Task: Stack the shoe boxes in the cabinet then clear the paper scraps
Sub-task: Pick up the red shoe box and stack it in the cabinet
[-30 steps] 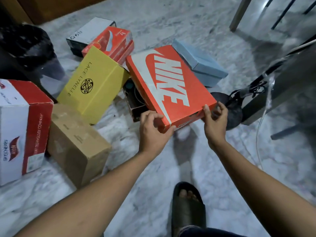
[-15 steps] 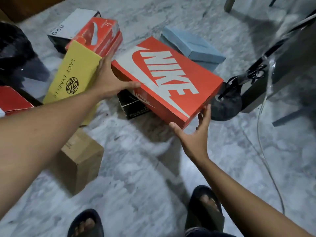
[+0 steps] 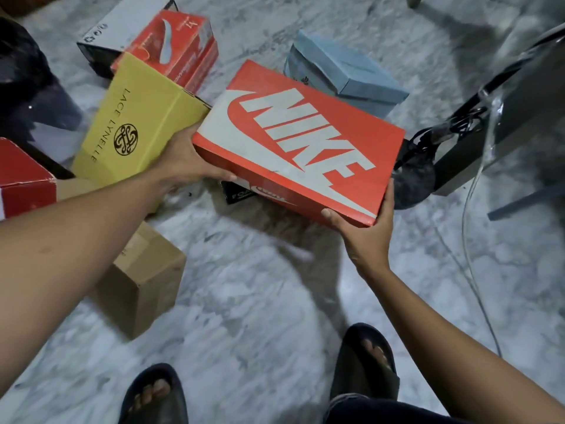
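Note:
A large orange Nike shoe box (image 3: 293, 142) is lifted off the floor, tilted, between both hands. My left hand (image 3: 186, 160) grips its left end, thumb under the near edge. My right hand (image 3: 367, 237) cups its near right corner from below, fingers up the right side. Under it a black box (image 3: 237, 192) peeks out. Around it on the marble floor lie a yellow box (image 3: 137, 117), a light blue box (image 3: 342, 68), an orange-red box (image 3: 174, 41), a white-and-black box (image 3: 122, 22), a brown carton (image 3: 143, 280) and a red-and-white box (image 3: 21, 179).
A black bag (image 3: 21, 71) sits at the far left. At the right stand a grey slanted furniture leg (image 3: 489, 142), a dark round base (image 3: 412, 182) and a thin cable (image 3: 470, 240) trailing over the floor. My two feet in dark sandals (image 3: 363, 359) are at the bottom.
The Nike box has risen and come nearer to me. My left hand shifted from the box's far left edge to its left end; my right hand stays under the near right corner.

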Motion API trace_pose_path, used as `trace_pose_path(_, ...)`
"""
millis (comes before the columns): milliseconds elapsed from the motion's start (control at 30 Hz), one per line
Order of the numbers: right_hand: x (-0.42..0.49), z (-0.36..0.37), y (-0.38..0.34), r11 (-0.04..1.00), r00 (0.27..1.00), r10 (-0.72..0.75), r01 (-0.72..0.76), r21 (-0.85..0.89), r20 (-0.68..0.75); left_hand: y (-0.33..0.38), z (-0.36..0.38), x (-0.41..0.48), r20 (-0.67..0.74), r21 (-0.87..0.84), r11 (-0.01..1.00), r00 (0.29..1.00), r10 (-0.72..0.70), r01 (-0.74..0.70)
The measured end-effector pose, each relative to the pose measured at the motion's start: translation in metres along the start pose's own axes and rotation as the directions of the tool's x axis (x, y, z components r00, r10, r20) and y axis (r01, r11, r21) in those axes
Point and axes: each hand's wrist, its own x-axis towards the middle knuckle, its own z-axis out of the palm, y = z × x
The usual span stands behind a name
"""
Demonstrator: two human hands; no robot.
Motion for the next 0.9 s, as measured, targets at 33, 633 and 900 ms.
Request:
trace_pose_path(33, 0.000, -0.002, -0.001, 1.000, 1.000, 0.000, 0.000, -0.008, 0.000, 0.001, 0.001, -0.003, -0.006, -0.012, 1.000, 1.000, 0.023, -0.023)
trace_pose_path(633, -0.036, 0.038, -0.232, 0.936, 0.808, -0.285, 0.351, -0.033, 0.515, 0.079, -0.167, -0.225, -0.467, -0.132, 0.970, 0.876, 0.122, -0.206)
trace_pose_path(900, -0.132, 0.162, -0.329, 0.909, 0.484, -0.322, 0.397, 0.123, 0.814, 0.063, -0.287, -0.421, -0.755, -0.080, 0.997, 0.651, -0.073, 0.020)
